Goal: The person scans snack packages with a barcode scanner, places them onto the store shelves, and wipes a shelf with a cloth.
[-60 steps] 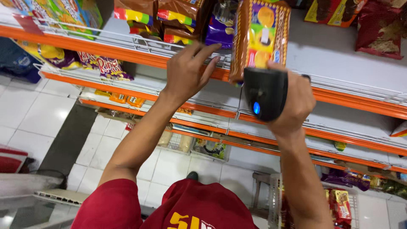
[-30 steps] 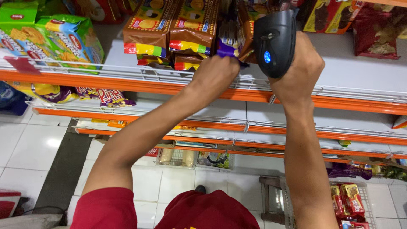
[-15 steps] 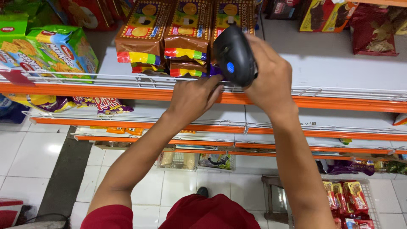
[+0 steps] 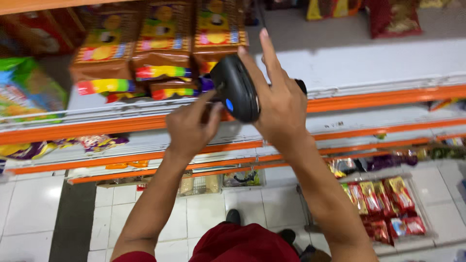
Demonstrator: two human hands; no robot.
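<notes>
R hand (image 4: 281, 104) gripped the black handheld scanner (image 4: 235, 87) (blue light on), now swung left vs 2 s ago, over the brown snack packs (image 4: 165, 53). L hand (image 4: 191, 128), fingers curled, touched the orange shelf edge (image 4: 97, 128) right below scanner; holding anything? Can't tell.

Black handheld scanner (image 4: 236, 88): blue light lit, gripped in the right hand (image 4: 280, 104), raised before brown snack packs (image 4: 165, 58) on shelf.
</notes>
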